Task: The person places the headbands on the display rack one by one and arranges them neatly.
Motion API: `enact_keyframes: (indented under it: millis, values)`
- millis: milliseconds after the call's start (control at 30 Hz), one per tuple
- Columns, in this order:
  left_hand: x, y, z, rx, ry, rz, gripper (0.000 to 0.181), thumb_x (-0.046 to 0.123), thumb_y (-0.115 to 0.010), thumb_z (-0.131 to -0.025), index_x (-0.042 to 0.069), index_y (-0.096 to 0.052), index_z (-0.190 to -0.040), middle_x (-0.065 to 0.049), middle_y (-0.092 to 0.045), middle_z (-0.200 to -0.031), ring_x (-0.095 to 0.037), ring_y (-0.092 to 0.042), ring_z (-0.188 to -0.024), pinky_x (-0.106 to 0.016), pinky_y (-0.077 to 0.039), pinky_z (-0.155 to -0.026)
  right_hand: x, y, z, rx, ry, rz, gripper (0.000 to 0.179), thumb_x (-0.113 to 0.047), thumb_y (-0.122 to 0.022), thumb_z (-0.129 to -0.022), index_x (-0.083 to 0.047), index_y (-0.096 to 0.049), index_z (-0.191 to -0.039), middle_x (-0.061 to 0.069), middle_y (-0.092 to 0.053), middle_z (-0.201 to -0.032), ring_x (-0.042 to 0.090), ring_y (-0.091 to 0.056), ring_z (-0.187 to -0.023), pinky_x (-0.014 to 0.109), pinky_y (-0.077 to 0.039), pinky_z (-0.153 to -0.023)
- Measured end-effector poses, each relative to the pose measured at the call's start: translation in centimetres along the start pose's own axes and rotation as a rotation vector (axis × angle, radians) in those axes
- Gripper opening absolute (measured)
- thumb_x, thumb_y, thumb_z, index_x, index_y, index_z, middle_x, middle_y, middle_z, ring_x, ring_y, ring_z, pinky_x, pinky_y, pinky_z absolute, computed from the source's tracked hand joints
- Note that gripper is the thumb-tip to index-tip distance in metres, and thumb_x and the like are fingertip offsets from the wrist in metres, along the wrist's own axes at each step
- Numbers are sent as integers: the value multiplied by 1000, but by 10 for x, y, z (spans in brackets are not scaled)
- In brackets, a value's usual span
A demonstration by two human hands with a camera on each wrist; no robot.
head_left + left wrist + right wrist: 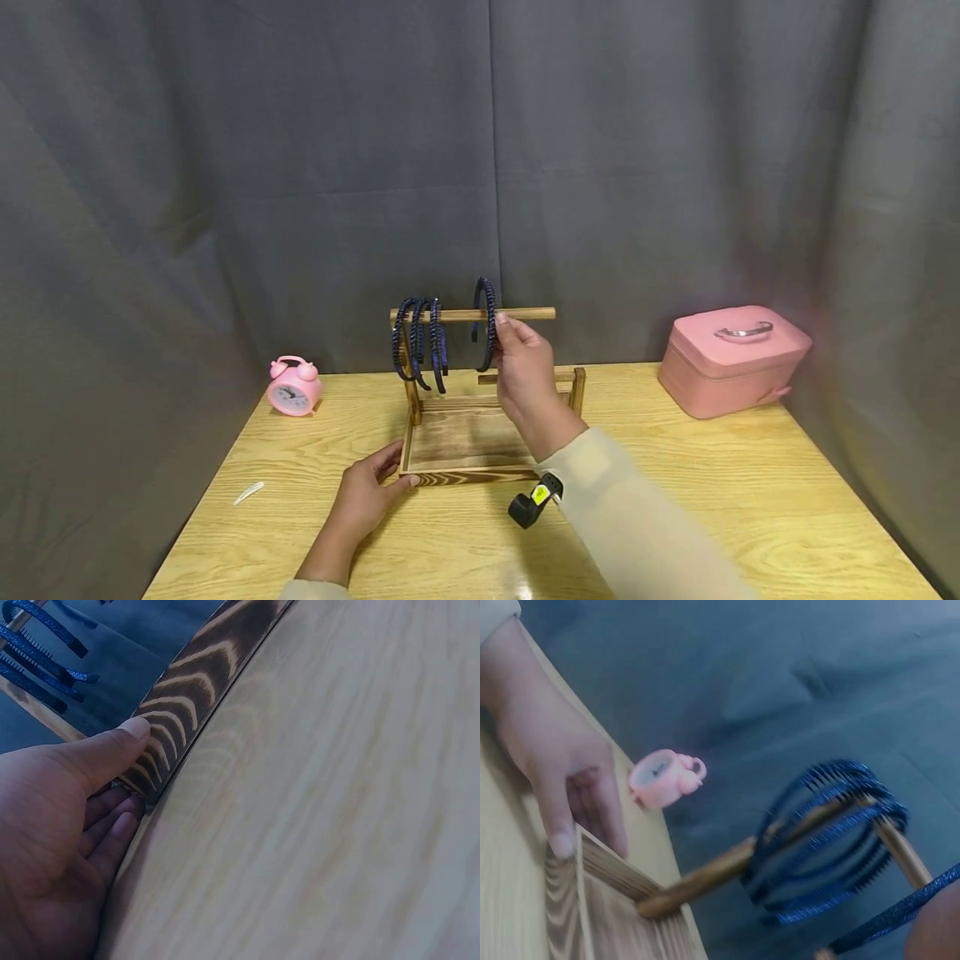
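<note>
A wooden stand [465, 439] with a low tray base and a raised horizontal bar stands on the table. Several dark blue headbands [437, 350] hang bunched at the bar's left end. Another blue headband [490, 333] loops over the bar farther right, pinched between the thumb and fingers of my right hand [531, 379]. My left hand [366, 497] grips the tray's front left corner. In the left wrist view its thumb presses the striped front board [184, 697] while the fingers curl at the side. Only a small part of the right hand [937, 930] shows in the right wrist view.
A pink alarm clock [293, 388] stands at the back left, and a small white hair clip [248, 492] lies in front of it. At the back right sits a pink case [735, 360] with a metal handle. Grey curtains [360, 183] enclose the table.
</note>
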State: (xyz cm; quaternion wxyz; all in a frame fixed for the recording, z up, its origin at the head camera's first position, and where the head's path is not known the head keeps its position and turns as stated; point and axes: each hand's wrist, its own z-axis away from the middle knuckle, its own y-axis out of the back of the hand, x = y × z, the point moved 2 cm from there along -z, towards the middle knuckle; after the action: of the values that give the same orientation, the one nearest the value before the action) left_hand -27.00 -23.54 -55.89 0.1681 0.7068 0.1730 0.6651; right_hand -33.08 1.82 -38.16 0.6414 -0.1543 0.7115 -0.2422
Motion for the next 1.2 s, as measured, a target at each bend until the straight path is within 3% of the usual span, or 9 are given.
enact_keyframes:
  millis: [267, 533, 867, 1200]
  values:
    - [2, -2, 0, 2, -18, 4, 69, 20, -88, -95, 5, -60, -156, -21, -67, -150, -40, -67, -137, -37, -61, -109, 19, -14, 1, -6, -51, 109, 31, -19, -60, -115, 3, -73, -132, 1, -68, -110, 13, -63, -97, 26, -52, -89]
    - [2, -3, -2, -9, -18, 2, 69, 21, -87, -95, 5, -60, -156, -21, -64, -153, -40, -66, -139, -39, -61, -110, 26, -16, -7, 9, -65, 120, 30, -17, -61, -114, 4, -74, -131, 2, -70, -110, 13, -64, -100, 32, -53, -98]
    - [-1, 0, -4, -4, -16, 30, 68, 18, -88, -95, 6, -60, -156, -20, -65, -153, -38, -66, -139, -38, -60, -110, 32, -22, -12, 15, -93, 109, 31, -19, -62, -113, 4, -74, -130, 3, -69, -111, 14, -64, -99, 25, -55, -88]
    - [-3, 1, -3, 7, -28, 38, 68, 16, -88, -94, 5, -61, -155, -20, -66, -151, -38, -67, -138, -35, -60, -109, 37, -25, -15, 19, -94, 96, 31, -21, -65, -112, 5, -74, -127, 0, -70, -96, 13, -65, -87, 25, -57, -82]
